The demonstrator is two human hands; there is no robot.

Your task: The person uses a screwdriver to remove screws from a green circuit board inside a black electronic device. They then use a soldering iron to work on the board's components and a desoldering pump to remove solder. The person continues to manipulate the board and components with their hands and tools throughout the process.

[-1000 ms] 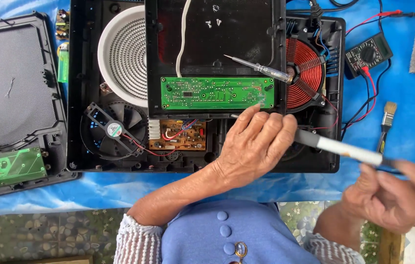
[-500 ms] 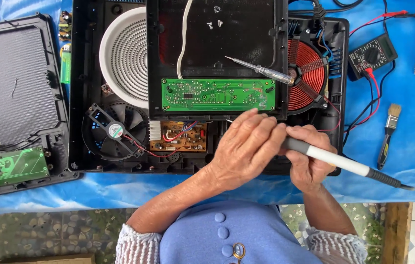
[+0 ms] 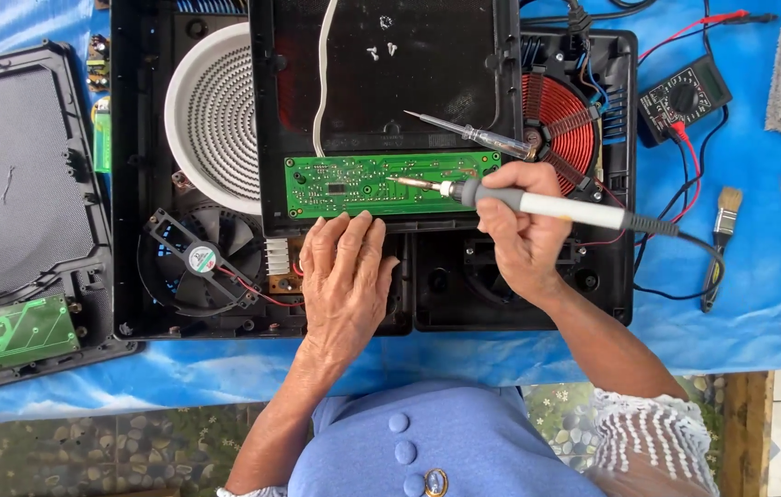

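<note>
1. Green circuit board (image 3: pixel 390 182), centre of the frame: it lies along the lower edge of a black inner panel (image 3: pixel 381 83) set over an opened cooktop housing (image 3: pixel 519 285). The metal tip of the soldering iron (image 3: pixel 538 204) rests on or just above its right-hand part; whether a joint is being made cannot be told.
2. Right hand (image 3: pixel 521 230): fingers curled tight around the iron's grey grip, the tool held almost level, its cord running off to the right.
3. Left hand (image 3: pixel 346 276): palm down, fingers nearly together and extended, tips touching the panel's lower rim just below the board, apparently steadying it.
4. Work judged done: the housing is open, with the white coil disc (image 3: pixel 211 120), red copper coil (image 3: pixel 561 124) and small fan (image 3: pixel 197 260) exposed; two loose screws (image 3: pixel 381 50) lie on the panel.
5. Work judged left: soldering at the board looks in hand; reassembly has not begun, since the grey cover plate (image 3: pixel 27 175) and a second green board (image 3: pixel 8 333) lie apart at the left.
6. Surroundings on the blue-covered counter (image 3: pixel 777 276): screwdriver (image 3: pixel 468 133) above the board, multimeter (image 3: pixel 685 97) upper right, paintbrush (image 3: pixel 720 235) at right.
</note>
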